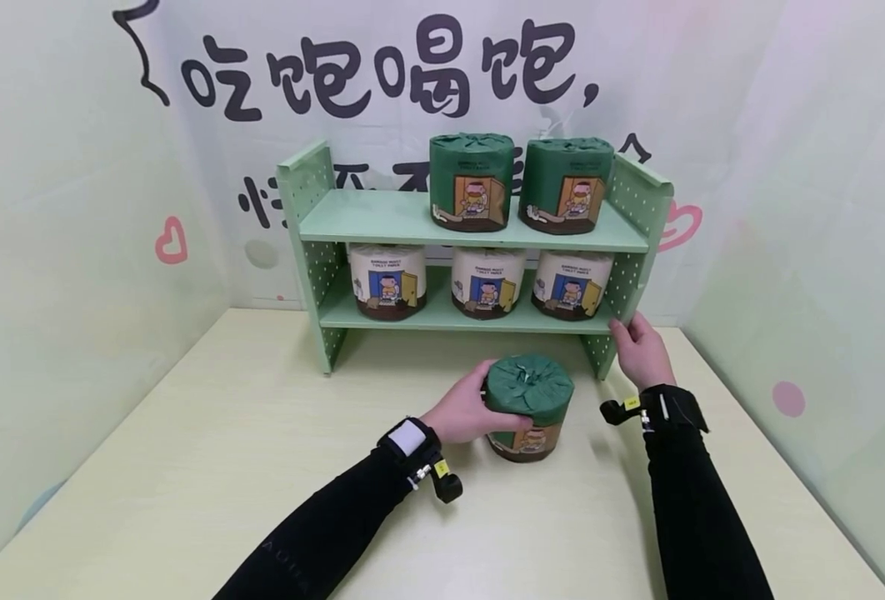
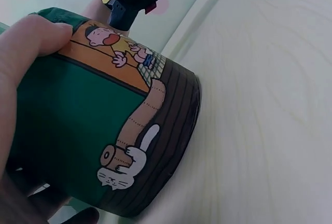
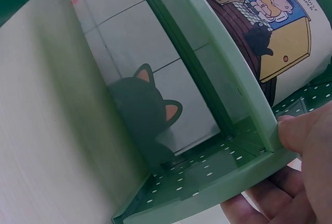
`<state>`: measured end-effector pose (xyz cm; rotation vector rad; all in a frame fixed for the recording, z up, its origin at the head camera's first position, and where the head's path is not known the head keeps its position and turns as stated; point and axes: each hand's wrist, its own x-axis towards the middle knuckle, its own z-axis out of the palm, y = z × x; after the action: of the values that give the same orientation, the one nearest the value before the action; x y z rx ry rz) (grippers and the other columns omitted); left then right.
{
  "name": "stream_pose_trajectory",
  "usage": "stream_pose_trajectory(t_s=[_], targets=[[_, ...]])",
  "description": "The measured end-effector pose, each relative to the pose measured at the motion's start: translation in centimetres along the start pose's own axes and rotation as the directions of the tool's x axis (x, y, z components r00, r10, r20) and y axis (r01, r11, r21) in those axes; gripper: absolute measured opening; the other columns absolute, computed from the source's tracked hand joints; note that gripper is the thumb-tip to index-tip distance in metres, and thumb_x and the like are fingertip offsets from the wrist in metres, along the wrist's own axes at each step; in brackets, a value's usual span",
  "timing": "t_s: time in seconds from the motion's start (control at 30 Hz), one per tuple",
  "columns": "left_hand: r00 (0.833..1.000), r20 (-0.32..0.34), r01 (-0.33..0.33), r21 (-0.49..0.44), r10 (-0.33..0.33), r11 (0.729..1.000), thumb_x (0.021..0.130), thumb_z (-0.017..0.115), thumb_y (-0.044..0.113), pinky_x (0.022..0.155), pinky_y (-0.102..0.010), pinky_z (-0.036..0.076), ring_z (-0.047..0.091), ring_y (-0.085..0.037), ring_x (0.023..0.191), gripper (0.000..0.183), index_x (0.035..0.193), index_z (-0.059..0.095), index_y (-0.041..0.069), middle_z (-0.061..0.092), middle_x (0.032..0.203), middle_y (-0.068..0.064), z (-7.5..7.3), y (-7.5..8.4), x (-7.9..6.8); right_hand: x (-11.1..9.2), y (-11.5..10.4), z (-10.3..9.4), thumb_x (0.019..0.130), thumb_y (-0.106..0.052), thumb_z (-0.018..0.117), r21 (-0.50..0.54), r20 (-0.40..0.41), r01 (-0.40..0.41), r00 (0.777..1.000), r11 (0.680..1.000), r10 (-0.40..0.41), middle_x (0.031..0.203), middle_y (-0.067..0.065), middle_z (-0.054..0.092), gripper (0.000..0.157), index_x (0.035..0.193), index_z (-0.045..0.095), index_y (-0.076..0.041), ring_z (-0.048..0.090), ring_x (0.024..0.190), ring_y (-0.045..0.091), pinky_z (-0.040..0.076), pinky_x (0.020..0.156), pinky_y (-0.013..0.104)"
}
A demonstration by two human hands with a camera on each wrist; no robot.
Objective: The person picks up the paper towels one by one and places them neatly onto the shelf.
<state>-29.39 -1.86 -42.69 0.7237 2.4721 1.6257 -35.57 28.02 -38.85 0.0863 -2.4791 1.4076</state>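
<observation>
My left hand grips a green-wrapped toilet roll, thumb across its front and fingers round the far side. The roll is upright in the head view, low over the table in front of the shelf. Its cartoon print and dark brown lower band show closely in the left wrist view. At the lower right of the pale green two-tier shelf, my right hand holds the perforated side panel. The thumb lies at the lower board's corner, and the fingers reach round the panel's outside.
Two green toilet rolls stand on the upper tier, toward its right. Below them, three white-wrapped toilet rolls are spaced along the lower tier. The pale wooden table is bounded by printed fabric walls at the sides and back.
</observation>
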Motion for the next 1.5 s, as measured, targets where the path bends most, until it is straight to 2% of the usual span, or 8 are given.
stream_pose_trajectory(t_s=[0.17, 0.47, 0.77, 0.97, 1.1, 1.2, 1.33, 1.5], targets=[[1.000, -0.012, -0.012, 0.025, 0.013, 1.000, 0.069, 0.092, 0.039, 0.098, -0.043, 0.044, 0.051, -0.010, 0.113, 0.092, 0.144, 0.041, 0.021, 0.054, 0.129, 0.007, -0.5, -0.2, -0.3, 0.1, -0.2, 0.1, 0.109, -0.035, 0.041, 0.001, 0.003, 0.011, 1.000, 1.000, -0.011, 0.141, 0.019, 0.047, 0.050, 0.152, 0.036, -0.011, 0.041, 0.127, 0.035, 0.029, 0.106, 0.060], [1.000, 0.009, -0.027, 0.027, 0.027, 0.999, 0.070, 0.090, 0.040, 0.100, -0.048, 0.041, 0.050, -0.011, 0.115, 0.090, 0.143, 0.042, 0.023, 0.054, 0.128, 0.007, -1.6, 0.4, -1.1, 0.1, -0.2, 0.1, 0.109, -0.035, 0.041, 0.004, 0.001, 0.014, 1.000, 1.000, -0.014, 0.141, 0.019, 0.047, 0.049, 0.151, 0.038, -0.011, 0.041, 0.127, 0.035, 0.030, 0.106, 0.060], [0.999, 0.002, -0.045, 0.007, 0.045, 0.999, 0.070, 0.091, 0.038, 0.096, -0.045, 0.046, 0.052, -0.012, 0.112, 0.086, 0.141, 0.044, 0.026, 0.055, 0.127, 0.005, -3.3, 1.7, -2.2, 0.0, -0.1, 0.0, 0.109, -0.035, 0.040, -0.003, 0.005, 0.008, 1.000, 1.000, -0.008, 0.141, 0.019, 0.047, 0.050, 0.152, 0.037, -0.010, 0.040, 0.128, 0.035, 0.029, 0.106, 0.060], [0.999, -0.009, -0.042, -0.063, 0.041, 0.997, 0.071, 0.090, 0.036, 0.090, -0.041, 0.051, 0.055, -0.014, 0.110, 0.084, 0.141, 0.045, 0.026, 0.056, 0.126, 0.004, -4.8, 2.3, -2.9, 0.0, 0.1, 0.0, 0.109, -0.037, 0.040, -0.008, 0.009, 0.000, 1.000, 1.000, 0.000, 0.141, 0.019, 0.047, 0.051, 0.152, 0.036, -0.010, 0.040, 0.128, 0.035, 0.029, 0.105, 0.061], [0.997, -0.010, -0.078, -0.114, 0.077, 0.990, 0.076, 0.088, 0.025, 0.090, -0.042, 0.051, 0.055, -0.019, 0.110, 0.079, 0.142, 0.044, 0.019, 0.056, 0.127, -0.003, -5.9, 3.7, -3.4, 0.0, 0.1, 0.0, 0.109, -0.038, 0.039, 0.000, 0.008, -0.007, 1.000, 1.000, 0.007, 0.141, 0.019, 0.047, 0.051, 0.152, 0.037, -0.010, 0.040, 0.127, 0.035, 0.029, 0.105, 0.062], [0.993, -0.029, -0.117, -0.103, 0.115, 0.988, 0.078, 0.086, 0.021, 0.090, -0.044, 0.051, 0.055, -0.020, 0.111, 0.077, 0.143, 0.044, 0.017, 0.055, 0.128, -0.005, -6.8, 4.2, -3.6, 0.1, 0.2, 0.0, 0.109, -0.037, 0.040, 0.002, 0.007, -0.005, 1.000, 1.000, 0.005, 0.141, 0.019, 0.047, 0.051, 0.152, 0.036, -0.010, 0.040, 0.127, 0.035, 0.028, 0.105, 0.062], [0.984, -0.073, -0.169, -0.086, 0.162, 0.982, 0.079, 0.084, 0.028, 0.089, -0.047, 0.051, 0.054, -0.020, 0.111, 0.075, 0.142, 0.045, 0.019, 0.055, 0.128, -0.003, -8.1, 4.2, -3.5, 0.1, 0.3, 0.0, 0.109, -0.036, 0.040, 0.000, 0.004, -0.004, 1.000, 1.000, 0.004, 0.142, 0.018, 0.046, 0.051, 0.152, 0.036, -0.011, 0.040, 0.128, 0.034, 0.028, 0.106, 0.061], [0.972, -0.116, -0.219, -0.147, 0.203, 0.965, 0.081, 0.079, 0.032, 0.087, -0.048, 0.052, 0.057, -0.024, 0.108, 0.072, 0.142, 0.044, 0.017, 0.056, 0.126, -0.007, -9.7, 5.0, -3.7, 0.1, 0.2, 0.1, 0.109, -0.036, 0.039, 0.000, 0.008, -0.008, 1.000, 1.000, 0.008, 0.143, 0.017, 0.045, 0.051, 0.153, 0.034, -0.012, 0.039, 0.129, 0.034, 0.028, 0.106, 0.060]])
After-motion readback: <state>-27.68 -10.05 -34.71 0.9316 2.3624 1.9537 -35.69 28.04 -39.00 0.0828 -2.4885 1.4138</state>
